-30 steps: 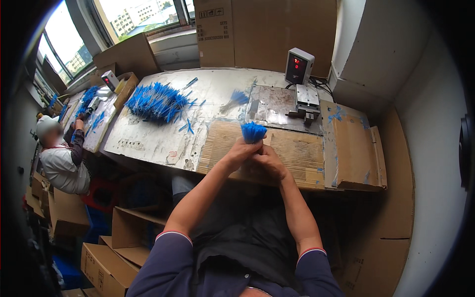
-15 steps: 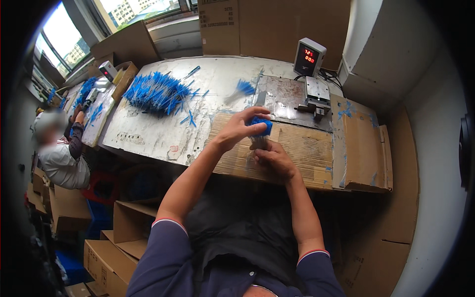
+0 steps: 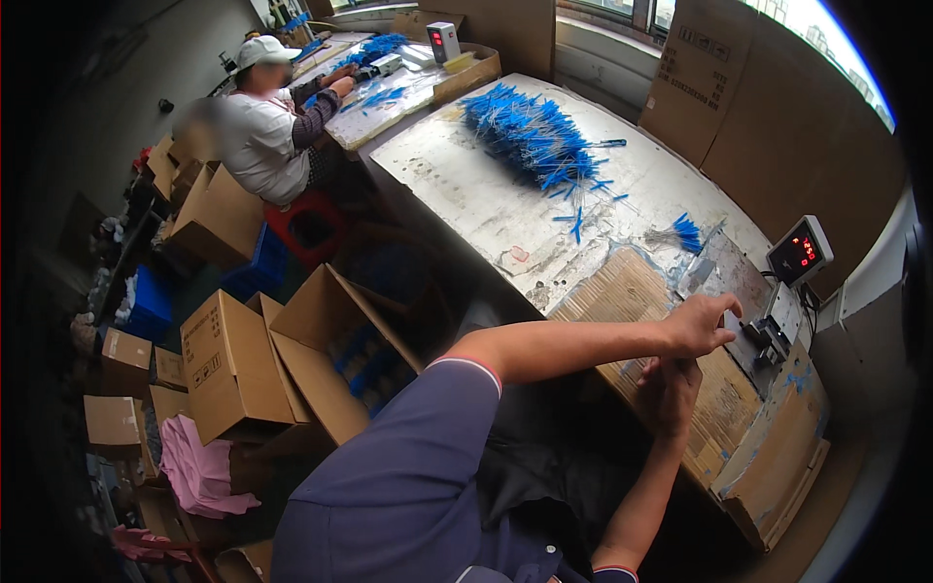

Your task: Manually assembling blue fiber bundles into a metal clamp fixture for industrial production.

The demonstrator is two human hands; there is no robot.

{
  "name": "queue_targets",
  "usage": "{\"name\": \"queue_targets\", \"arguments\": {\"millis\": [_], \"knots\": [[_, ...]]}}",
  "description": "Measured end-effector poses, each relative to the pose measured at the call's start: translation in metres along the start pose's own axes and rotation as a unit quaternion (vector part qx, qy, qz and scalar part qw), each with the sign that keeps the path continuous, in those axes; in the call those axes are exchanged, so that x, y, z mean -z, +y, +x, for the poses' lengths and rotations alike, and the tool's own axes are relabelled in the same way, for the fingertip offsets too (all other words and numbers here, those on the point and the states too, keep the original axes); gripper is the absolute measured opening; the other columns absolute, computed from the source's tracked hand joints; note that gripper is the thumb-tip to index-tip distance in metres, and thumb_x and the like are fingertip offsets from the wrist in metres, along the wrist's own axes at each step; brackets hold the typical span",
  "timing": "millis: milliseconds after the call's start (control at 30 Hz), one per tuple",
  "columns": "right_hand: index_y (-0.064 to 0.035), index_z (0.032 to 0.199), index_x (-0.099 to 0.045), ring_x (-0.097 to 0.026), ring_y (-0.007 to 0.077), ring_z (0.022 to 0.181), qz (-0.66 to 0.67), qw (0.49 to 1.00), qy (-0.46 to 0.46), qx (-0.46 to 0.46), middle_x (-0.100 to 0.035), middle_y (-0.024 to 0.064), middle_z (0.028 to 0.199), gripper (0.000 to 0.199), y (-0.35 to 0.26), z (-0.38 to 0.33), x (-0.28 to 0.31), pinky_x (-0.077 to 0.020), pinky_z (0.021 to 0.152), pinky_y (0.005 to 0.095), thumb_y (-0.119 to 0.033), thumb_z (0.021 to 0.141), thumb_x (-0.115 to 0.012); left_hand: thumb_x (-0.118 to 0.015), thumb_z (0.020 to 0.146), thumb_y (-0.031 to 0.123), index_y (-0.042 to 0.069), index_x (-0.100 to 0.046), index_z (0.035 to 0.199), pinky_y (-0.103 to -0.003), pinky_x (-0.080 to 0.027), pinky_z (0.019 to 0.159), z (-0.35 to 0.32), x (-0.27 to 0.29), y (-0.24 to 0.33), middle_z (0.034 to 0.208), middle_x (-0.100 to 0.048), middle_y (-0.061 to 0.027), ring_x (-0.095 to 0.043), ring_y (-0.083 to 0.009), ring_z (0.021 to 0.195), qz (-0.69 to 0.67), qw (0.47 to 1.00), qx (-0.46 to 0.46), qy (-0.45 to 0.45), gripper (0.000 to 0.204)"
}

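My left hand (image 3: 698, 326) is raised over the near right of the table, above a ribbed cardboard sheet (image 3: 622, 289). Its thumb and forefinger are apart and bent, with nothing visible between them. Just below it, my right hand (image 3: 671, 396) has its fingers curled closed; what they hold is hidden from this angle. Beyond the hands lies a small bundle of thin wire sticks with blue ends (image 3: 686, 233). Farther back is a large heap of the same blue-ended sticks (image 3: 530, 136).
A metal clamp fixture (image 3: 771, 337) and a box with a red digital display (image 3: 802, 251) stand to the right. A pen (image 3: 609, 144) lies beside the heap. Open cartons (image 3: 228, 364) fill the floor at left. Another person (image 3: 262, 146) sits at a far table.
The view has swung left, so the table and both hands now appear farther right. The blue-ended bundle that was between my hands no longer shows.
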State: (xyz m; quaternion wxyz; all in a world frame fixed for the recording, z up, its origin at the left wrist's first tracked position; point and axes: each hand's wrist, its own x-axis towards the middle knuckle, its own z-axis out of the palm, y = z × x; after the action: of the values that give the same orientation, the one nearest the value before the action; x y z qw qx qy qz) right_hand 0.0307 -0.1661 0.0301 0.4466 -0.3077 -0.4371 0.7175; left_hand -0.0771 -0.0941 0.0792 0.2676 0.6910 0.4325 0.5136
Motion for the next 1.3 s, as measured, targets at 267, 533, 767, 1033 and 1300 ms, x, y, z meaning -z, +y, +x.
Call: {"name": "queue_targets", "arguments": {"millis": [267, 533, 767, 1033, 1300], "knots": [[0.0031, 0.102, -0.065, -0.060, 0.0102, 0.080, -0.196, 0.970, 0.032, 0.140, -0.067, 0.0035, 0.091, 0.021, 0.016, 0.001, 0.023, -0.0475, 0.071, 0.0273, -0.018, 0.098, -0.065, -0.068, 0.093, 0.012, 0.007, -0.056, 0.109, -0.043, -0.053, 0.056, -0.017, 0.000, 0.015, 0.063, -0.064, -0.0133, -0.068, -0.0346, 0.060, 0.047, 0.986, -0.127, 0.103, 0.020], [0.0008, 0.103, -0.065, -0.058, 0.0089, 0.078, -0.145, 0.986, 0.000, 0.079, -0.064, -0.0009, 0.087, 0.021, 0.009, 0.002, 0.007, -0.0454, 0.070, 0.0245, -0.020, 0.100, -0.065, -0.066, 0.094, 0.013, 0.007, -0.056, 0.107, -0.043, -0.052, 0.055, -0.017, 0.005, 0.004, 0.061, -0.063, -0.0142, -0.067, -0.0361, 0.060, 0.020, 0.971, -0.130, 0.199, 0.018], [0.0013, 0.110, -0.062, -0.059, 0.0132, 0.089, -0.072, 0.986, 0.115, 0.100, -0.063, 0.0046, 0.101, 0.023, -0.005, -0.007, -0.053, -0.0487, 0.079, 0.0253, -0.020, 0.107, -0.055, -0.071, 0.090, 0.031, 0.003, -0.054, 0.115, -0.043, -0.049, 0.090, -0.047, 0.024, 0.006, 0.118, -0.059, -0.0166, -0.063, -0.0320, 0.105, -0.039, 0.968, 0.006, 0.247, 0.041], [0.0045, 0.145, -0.045, -0.054, 0.0229, 0.127, 0.097, 0.994, 0.033, 0.029, -0.051, 0.0149, 0.144, 0.045, 0.011, 0.007, -0.020, -0.0404, 0.112, 0.0393, -0.023, 0.109, -0.047, -0.070, 0.085, 0.022, 0.000, -0.057, 0.120, -0.044, -0.050, 0.094, -0.125, 0.024, -0.007, 0.110, -0.064, -0.0207, -0.064, -0.0378, 0.107, -0.025, 0.993, 0.103, 0.049, 0.043], [0.0027, 0.143, -0.050, -0.055, 0.0202, 0.126, 0.036, 0.995, 0.093, -0.008, -0.057, 0.0112, 0.140, 0.043, 0.038, -0.010, -0.053, -0.0411, 0.110, 0.0347, -0.016, 0.105, -0.056, -0.064, 0.087, 0.013, 0.001, -0.049, 0.127, -0.044, -0.049, 0.096, -0.135, 0.069, -0.022, 0.118, -0.064, -0.0264, -0.063, -0.0423, 0.115, -0.114, 0.972, 0.164, -0.124, 0.044]]}}
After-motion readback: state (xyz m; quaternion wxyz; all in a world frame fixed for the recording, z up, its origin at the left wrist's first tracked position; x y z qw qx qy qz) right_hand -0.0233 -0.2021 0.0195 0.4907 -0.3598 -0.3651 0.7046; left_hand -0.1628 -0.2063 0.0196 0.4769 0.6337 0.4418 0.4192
